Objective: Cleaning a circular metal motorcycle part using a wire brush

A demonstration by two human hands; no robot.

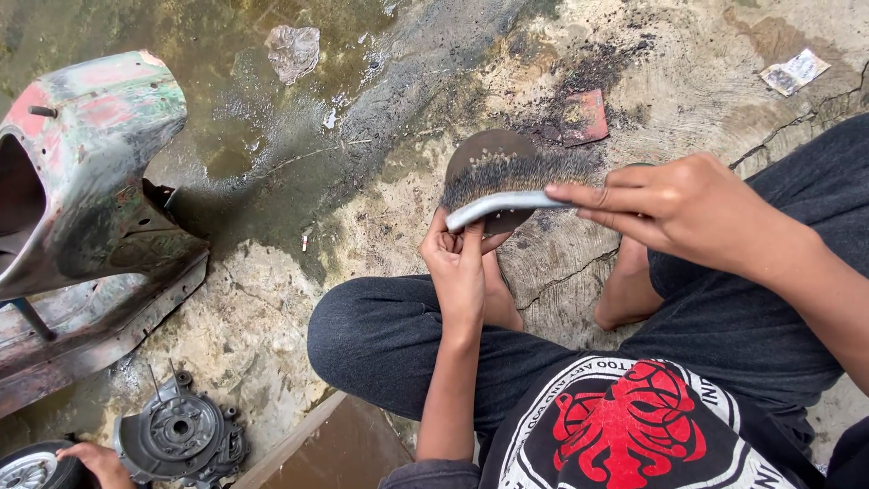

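scooter body shell (86, 172), worn green/red paint, far left on wet concrete | engine cover part (179, 436) bottom left, beside wheel (27, 466) w/ another person's hand (95, 460) on it | red scrap (585, 118) + paper bit (795, 71) top right | crumpled wrapper (293, 50) top centre

At frame centre, a round rusty metal disc (484, 158) is gripped from below by the left hand (459, 267). A wire brush (516, 186) is pressed against it by the right hand (674, 204). A stripped scooter body (81, 181) is seen at left.

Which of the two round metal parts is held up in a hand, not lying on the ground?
The dark rusty disc at top centre: the left hand holds its lower edge while the right hand lays a wire brush across it. The grey finned engine part lies on the ground, bottom left.
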